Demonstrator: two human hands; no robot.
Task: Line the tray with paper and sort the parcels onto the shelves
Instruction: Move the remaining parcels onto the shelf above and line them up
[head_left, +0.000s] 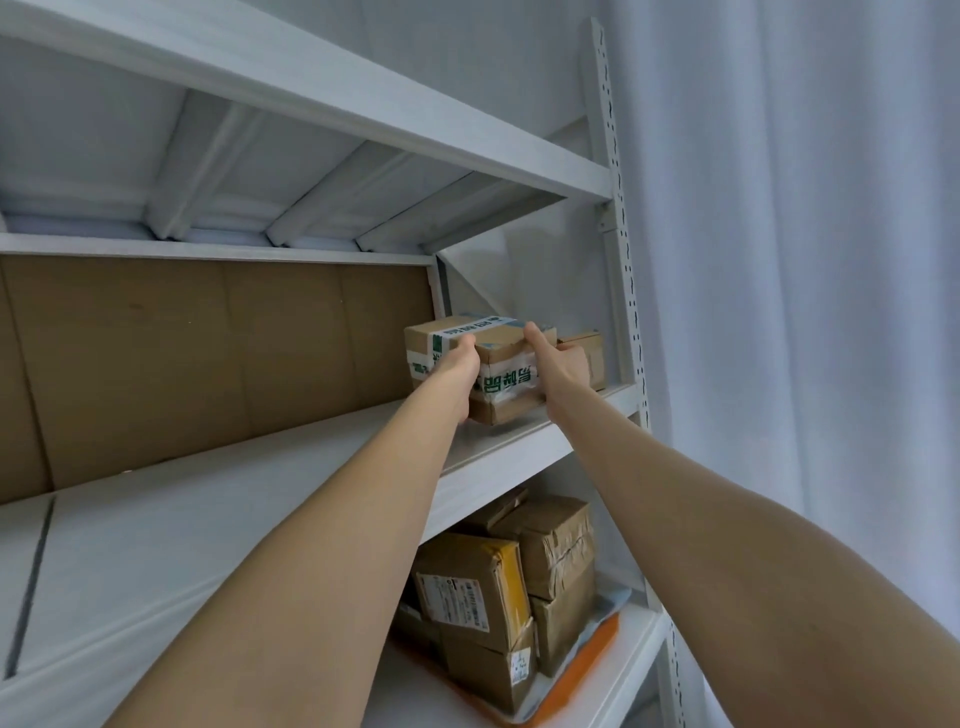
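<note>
From the head view, my one feed, I judge that we are in the sorting step: the tray (597, 656) on the lower shelf already shows pale paper (609, 601) under a stack of parcels (467, 587), so the lining looks done. The parcel in hand (506, 384), a brown box banded with white tape and green print, sits at the right end of the shelf above (260, 499), just left of a smaller carton (589, 345) that stands near the upright post (618, 208). Both arms reach up and forward, nearly straight. The left hand (454, 366) grips the parcel's left side and the right hand (553, 364) grips its right side. Each thumb lies over the top edge while the other fingers curl out of sight behind the box, so both hands are clamped on it. The box is turned corner-on to me and looks a little tilted. I cannot tell whether its underside rests on the shelf board or hangs just above it. The next move, as I read it, calls for setting it flat, squaring it beside the smaller carton without knocking that one towards the post, then letting both grips go. To the left the board runs bare along the cardboard backing (208, 364).
</note>
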